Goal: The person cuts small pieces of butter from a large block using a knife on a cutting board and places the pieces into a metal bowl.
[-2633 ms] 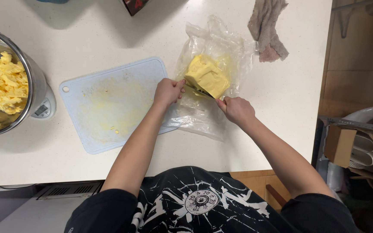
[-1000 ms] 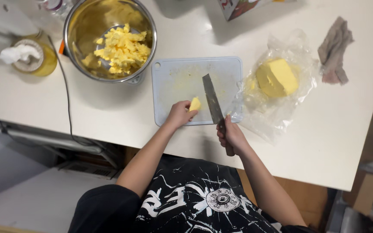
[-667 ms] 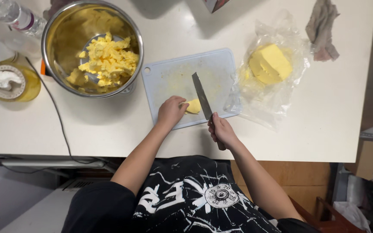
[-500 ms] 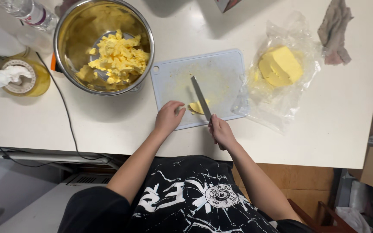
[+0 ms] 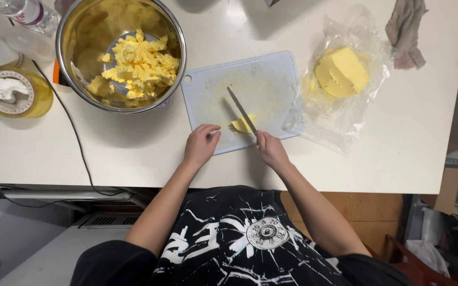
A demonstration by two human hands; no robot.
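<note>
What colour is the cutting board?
The cutting board is pale blue, smeared with yellow; the head view shows it.

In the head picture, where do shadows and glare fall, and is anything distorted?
Head view: sharp overall; the knife casts a dark shadow to its left on the cutting board; glare shows on the steel bowl rim and the plastic wrap; the table edge bows slightly.

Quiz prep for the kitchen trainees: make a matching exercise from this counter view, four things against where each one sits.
Things:
1. knife
2. butter block
3. butter pieces
4. grey cloth

Places:
A. in the steel bowl
B. far right of the counter, beyond the clear bag
C. on the clear bag
D. in the right hand, blade over the cutting board

Pairs: 1-D, 2-C, 3-A, 4-B
</note>
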